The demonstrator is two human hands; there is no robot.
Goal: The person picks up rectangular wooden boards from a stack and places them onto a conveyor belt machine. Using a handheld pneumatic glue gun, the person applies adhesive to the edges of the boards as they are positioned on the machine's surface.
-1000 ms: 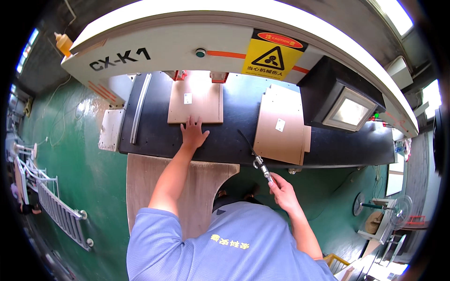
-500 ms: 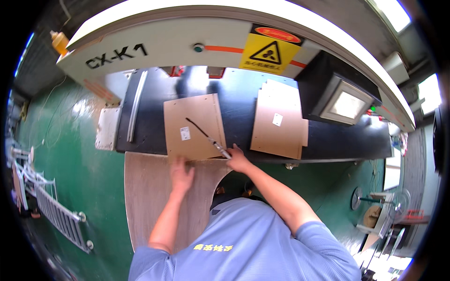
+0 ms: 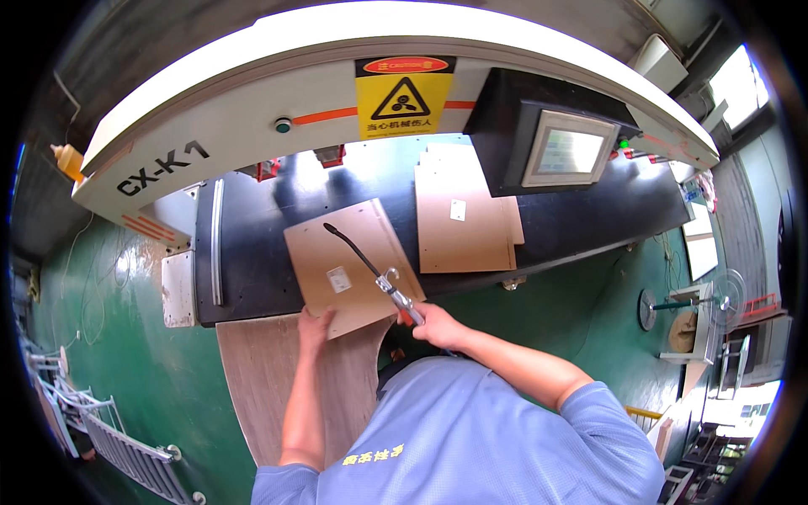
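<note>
A brown board (image 3: 370, 265) with a small white label (image 3: 338, 279) lies tilted on the black machine table, its near part reaching past the front edge. My left hand (image 3: 314, 328) grips its near left corner, fingers closed round the edge. In my right hand (image 3: 439, 326) is a silver air blow gun (image 3: 394, 293) with a long, bent black nozzle. The nozzle passes over the board, its tip near the far left corner. My right fingers are wrapped round the gun's handle, close to the board's near right corner.
Stacked brown boards (image 3: 463, 240) lie to the right on the black table (image 3: 572, 227). A wood-grain panel (image 3: 265, 362) extends below the front edge at left. A metal rail (image 3: 217, 244) runs along the table's left side. Overhead, a beam carries a screen box (image 3: 568, 151).
My left hand has gone from open near the board's front edge to gripping its corner. The board has turned and come nearer to me. The blow gun remains in my right hand.
</note>
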